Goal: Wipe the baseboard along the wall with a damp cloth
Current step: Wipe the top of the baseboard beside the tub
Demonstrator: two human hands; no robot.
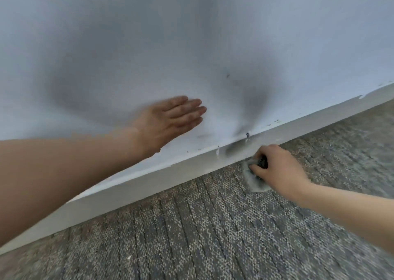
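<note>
1. The right hand (275,168) is gripping the cloth (252,180), its fingers curled round the bunched fabric. The cloth is sitting low, where the baseboard (149,183) is meeting the carpet (213,226). Part of it is lying on the pile, so it is probably collecting fibre and grit. A stroke from there risks smearing that dirt onto the white board.
2. The left hand (170,119) is lying flat on the wall (191,34) above the board, fingers straight and pressed together. The thumb is too blurred to make out. If that palm is bearing weight, a slide on the smooth paint is likely to send the person lurching forward. A grubby palm would also be marking the wall.
3. Chipped paint (217,150) is showing along the board's top edge, near the cloth. A damp cloth dragged over those flakes risks catching them and lifting more paint.
4. A dark scuff (234,148) is sitting on the board's face, just up and left of the right hand. With the cloth bunched so tightly, only a small patch is touching, so marks like this may be getting missed.
5. How wet the cloth is cannot be told. If it is dripping, water risks soaking the carpet edge and seeping behind the board.
6. The board is running on well to both sides, so hurried strokes risk leaving stretches unwiped.
</note>
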